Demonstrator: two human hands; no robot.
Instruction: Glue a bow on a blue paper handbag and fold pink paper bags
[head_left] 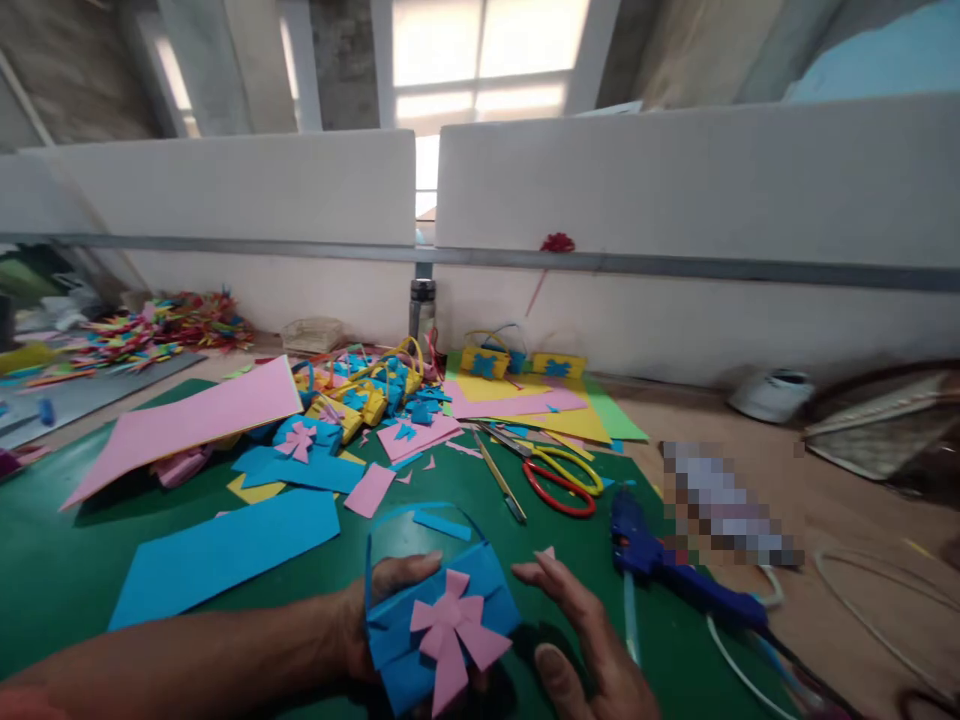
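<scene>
A small blue paper handbag (pixel 397 640) with a thin arched handle and a pink paper flower (pixel 450 620) on its front rests in my left hand (pixel 405 575). That hand's thumb shows at the bag's upper edge, while most of its fingers are hidden behind the bag. Just right of it is my right hand (pixel 589 640), thumb and fingers apart, not touching the bag. A tiny pink scrap (pixel 550 553) shows by its fingertips; I cannot tell whether it touches them. Beyond lie red-and-yellow-handled scissors (pixel 559 480) and a slim pen-like tool (pixel 501 480). A blue glue gun (pixel 675 570) lies to the right.
Blue card (pixel 232 550) and a large pink sheet (pixel 202 420) lie left on the green mat (pixel 60 560). Behind them is a heap of finished paper bags (pixel 367 400). A bottle (pixel 422 310) stands against the white partition. Cables (pixel 862 620) trail at right near a blurred-out object.
</scene>
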